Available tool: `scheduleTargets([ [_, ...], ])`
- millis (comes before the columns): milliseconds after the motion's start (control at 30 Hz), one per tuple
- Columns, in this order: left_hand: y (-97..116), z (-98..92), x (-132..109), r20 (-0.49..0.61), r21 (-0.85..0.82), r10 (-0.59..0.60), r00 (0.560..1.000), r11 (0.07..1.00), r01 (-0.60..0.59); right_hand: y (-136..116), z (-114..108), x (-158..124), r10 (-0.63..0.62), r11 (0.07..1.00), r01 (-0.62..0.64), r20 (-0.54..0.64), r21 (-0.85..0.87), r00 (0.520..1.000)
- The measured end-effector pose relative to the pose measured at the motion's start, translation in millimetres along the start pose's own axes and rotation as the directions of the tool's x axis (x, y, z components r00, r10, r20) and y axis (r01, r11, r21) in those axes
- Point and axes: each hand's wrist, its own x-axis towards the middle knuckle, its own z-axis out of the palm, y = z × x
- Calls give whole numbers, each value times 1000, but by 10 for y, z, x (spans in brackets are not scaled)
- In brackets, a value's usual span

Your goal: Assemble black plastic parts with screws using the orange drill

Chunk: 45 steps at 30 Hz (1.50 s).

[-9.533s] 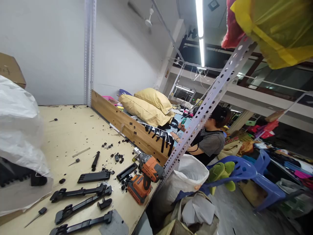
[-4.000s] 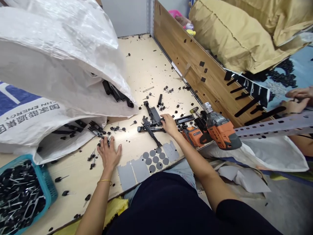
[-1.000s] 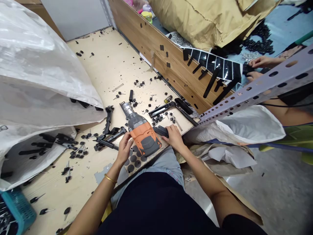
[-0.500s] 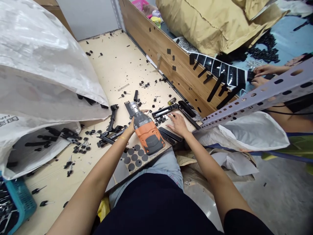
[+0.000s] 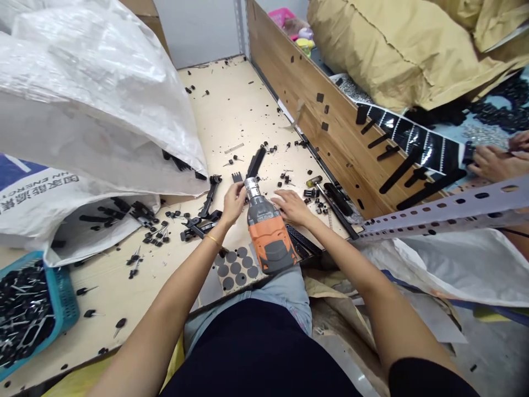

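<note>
The orange and grey drill (image 5: 270, 240) lies on the bench (image 5: 231, 110) right in front of me, its heavy end at the near edge and its metal chuck pointing away from me. My left hand (image 5: 233, 201), a thin gold bangle (image 5: 214, 240) on its wrist, is at the chuck. Its fingers (image 5: 241, 186) curl against the tip, but I cannot tell whether they really clamp it. My right hand (image 5: 293, 207) rests just on the other side of the drill's nose, open, fingers spread flat on the bench.

A black comb-like piece (image 5: 237, 177) and a long black bar (image 5: 256, 162) lie just beyond the chuck. Under the drill's near end is a grey sheet with round cutouts (image 5: 235, 268), and a ribbed black strip (image 5: 301, 241) lies beside it.

A big white sack (image 5: 95, 105) slumps on my left, with a blue basket (image 5: 66, 300) of black parts at the near corner. Past the wooden divider (image 5: 306, 99), another person's hand (image 5: 491, 163) works.
</note>
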Motion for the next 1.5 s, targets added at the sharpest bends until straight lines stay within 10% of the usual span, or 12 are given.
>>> scheduleTargets([
  [167, -64, -413, -586, -154, 162, 24, 988, 987, 1, -128, -13, 640, 64, 998, -64, 35, -5, 997],
  [367, -235, -656, -1621, -261, 476, 184, 948, 879, -39, 428, -149, 484, 325, 944, -329, -117, -12, 938],
  [500, -461, -864, -1964, -330, 568, 194, 924, 822, 30, 344, -278, 661, 290, 954, -299, -194, -19, 937],
  [767, -675, -932, -1942, -414, 484, 87, 906, 864, 138, -459, -237, 1938, 38, 995, -38, -1, -88, 999],
  [1100, -682, -895, -1921, -312, 548, 63, 948, 827, 125, 192, -205, 973, 346, 916, -347, -41, -200, 937],
  [1333, -651, -883, -1884, -300, 577, 66, 952, 807, 126, -538, -387, 2606, -128, 973, 114, -61, -202, 990],
  [1500, -668, -875, -1872, -298, 596, 52, 953, 790, 144, -527, -347, 3119, -3, 998, 2, -19, -68, 1000],
])
